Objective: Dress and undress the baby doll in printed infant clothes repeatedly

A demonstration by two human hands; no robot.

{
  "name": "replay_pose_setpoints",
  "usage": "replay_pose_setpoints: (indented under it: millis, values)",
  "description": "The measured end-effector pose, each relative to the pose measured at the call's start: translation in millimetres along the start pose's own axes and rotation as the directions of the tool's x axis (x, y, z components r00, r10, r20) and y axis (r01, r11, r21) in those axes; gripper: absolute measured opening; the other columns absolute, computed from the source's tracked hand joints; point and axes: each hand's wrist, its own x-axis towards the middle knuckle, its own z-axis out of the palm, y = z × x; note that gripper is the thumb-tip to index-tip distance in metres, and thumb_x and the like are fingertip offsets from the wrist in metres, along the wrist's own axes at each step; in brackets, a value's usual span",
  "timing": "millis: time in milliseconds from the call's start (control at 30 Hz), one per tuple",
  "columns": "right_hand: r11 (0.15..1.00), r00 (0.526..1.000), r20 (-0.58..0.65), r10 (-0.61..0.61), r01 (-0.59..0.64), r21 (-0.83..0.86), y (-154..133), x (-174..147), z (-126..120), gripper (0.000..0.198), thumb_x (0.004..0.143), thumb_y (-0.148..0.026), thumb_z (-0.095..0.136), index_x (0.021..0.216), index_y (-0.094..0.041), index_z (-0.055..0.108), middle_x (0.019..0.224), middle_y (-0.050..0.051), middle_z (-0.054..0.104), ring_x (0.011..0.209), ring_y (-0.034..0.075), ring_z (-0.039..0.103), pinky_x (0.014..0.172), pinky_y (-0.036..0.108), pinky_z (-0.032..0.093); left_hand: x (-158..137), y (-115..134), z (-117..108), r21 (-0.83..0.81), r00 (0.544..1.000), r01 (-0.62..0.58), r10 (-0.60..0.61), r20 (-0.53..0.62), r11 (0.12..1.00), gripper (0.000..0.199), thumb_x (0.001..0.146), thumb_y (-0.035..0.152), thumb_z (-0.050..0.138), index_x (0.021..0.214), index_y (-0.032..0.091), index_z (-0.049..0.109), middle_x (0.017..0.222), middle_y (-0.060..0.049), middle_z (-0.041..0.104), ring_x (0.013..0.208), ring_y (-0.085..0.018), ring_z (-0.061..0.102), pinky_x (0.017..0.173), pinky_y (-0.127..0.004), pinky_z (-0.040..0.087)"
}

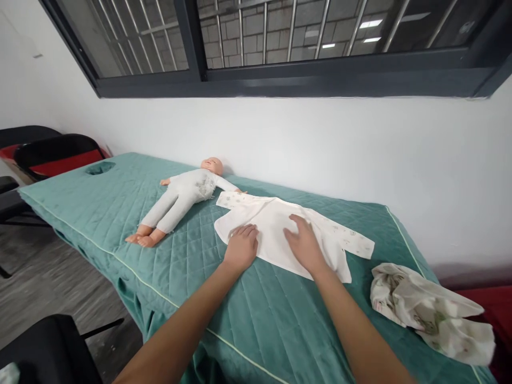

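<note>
L hand (242, 246) rests open on shirt (272, 226), R hand (306, 242) open too, prob touching; shirt's mostly spread flat, but bunched cloth (430, 310) right of 'em's unspread rn.

Black-and-red chairs (66, 160) near a white wall (288, 138), dark-framed window (280, 81) (metal bars (265, 32) beyond) above.

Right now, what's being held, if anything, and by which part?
Nothing appears held: left hand lies on the white shirt, right hand spread over it.
</note>
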Motion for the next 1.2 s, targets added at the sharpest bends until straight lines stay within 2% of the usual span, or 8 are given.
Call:
replay_pose_setpoints:
  millis: [67,167,333,700,800,1000,1100,1200]
  values:
    - [0.980,0.990,0.124,0.072,-0.047,-0.193,-10.6,7.6,21.7,0.055,0.094,-0.038,0.046,0.141,-0.011,0.047,0.148,0.016,0.050,0.141,0.027,0.041,0.116,0.041,0.033,0.3,3.5,-1.9,0.003,0.999,-0.043,0.043,0.016,0.999,0.031,0.089,0.009,0.048,0.114,0.016,0.066,0.130,-0.010,0.067,0.125,-0.024,0.058,0.110,-0.042,0.045]
    - [0.915,0.966,0.166,0.198,-0.121,-0.386,-7.5,28.3,40.2,0.059,0.094,-0.038,0.045,0.139,0.001,0.047,0.153,0.026,0.041,0.146,0.034,0.031,0.119,0.045,0.025,0.8,6.6,-7.6,0.005,0.998,-0.055,0.055,0.035,0.998,0.025,0.089,0.010,0.048,0.105,0.018,0.066,0.120,-0.009,0.069,0.117,-0.023,0.061,0.103,-0.039,0.048]
    - [0.857,0.951,0.058,0.303,-0.246,-0.454,6.7,58.6,50.5,0.065,0.097,-0.039,0.036,0.144,0.006,0.039,0.154,0.031,0.035,0.146,0.037,0.029,0.119,0.047,0.021,-0.8,8.3,-16.0,0.044,0.990,-0.072,0.065,0.128,0.996,0.015,0.089,0.019,0.049,0.086,0.020,0.063,0.086,-0.006,0.068,0.089,-0.023,0.062,0.082,-0.037,0.050]
    - [0.796,0.920,-0.004,0.391,-0.341,-0.500,14.9,69.1,52.9,0.073,0.097,-0.046,0.027,0.152,0.003,0.031,0.159,0.026,0.031,0.146,0.037,0.031,0.118,0.049,0.025,-3.0,7.8,-15.2,0.052,0.964,0.068,-0.079,0.254,0.996,0.026,0.096,0.029,0.041,0.109,0.023,0.063,0.082,-0.005,0.073,0.077,-0.023,0.069,0.072,-0.034,0.049]
    - [0.786,0.920,-0.004,0.392,-0.337,-0.518,7.7,60.7,50.0,0.072,0.097,-0.047,0.028,0.151,0.002,0.033,0.157,0.028,0.031,0.145,0.039,0.033,0.118,0.051,0.025,-1.5,7.2,-16.7,0.033,0.973,0.070,-0.075,0.219,0.997,0.025,0.095,0.027,0.042,0.106,0.022,0.065,0.082,-0.006,0.073,0.080,-0.024,0.069,0.075,-0.035,0.049]
    - [0.808,0.968,-0.063,0.245,-0.239,-0.539,-4.5,37.0,42.9,0.058,0.096,-0.035,0.032,0.137,0.003,0.051,0.149,0.029,0.043,0.141,0.037,0.039,0.117,0.047,0.029,-4.1,8.6,-20.7,-0.018,0.988,0.070,-0.067,0.138,0.997,0.023,0.093,0.024,0.046,0.100,0.021,0.067,0.083,-0.006,0.071,0.082,-0.023,0.066,0.078,-0.036,0.051]
    - [0.867,0.998,0.030,0.048,-0.027,-0.498,-6.3,25.6,43.1,0.052,0.095,-0.028,0.031,0.135,-0.003,0.054,0.149,0.022,0.047,0.141,0.031,0.040,0.118,0.044,0.030,-7.8,0.3,-33.6,-0.088,0.996,0.058,-0.051,0.073,0.994,0.023,0.093,0.021,0.046,0.103,0.023,0.067,0.088,-0.005,0.071,0.085,-0.021,0.065,0.080,-0.035,0.051]
    - [0.908,0.985,0.111,-0.133,0.166,-0.385,-12.1,21.8,50.1,0.047,0.094,-0.029,0.033,0.130,-0.012,0.059,0.146,0.015,0.053,0.139,0.027,0.043,0.119,0.044,0.030,-6.1,-31.4,-65.7,-0.119,0.996,0.084,-0.087,-0.022,0.989,0.023,0.092,0.018,0.046,0.102,0.023,0.067,0.094,-0.004,0.071,0.093,-0.021,0.063,0.083,-0.034,0.051]
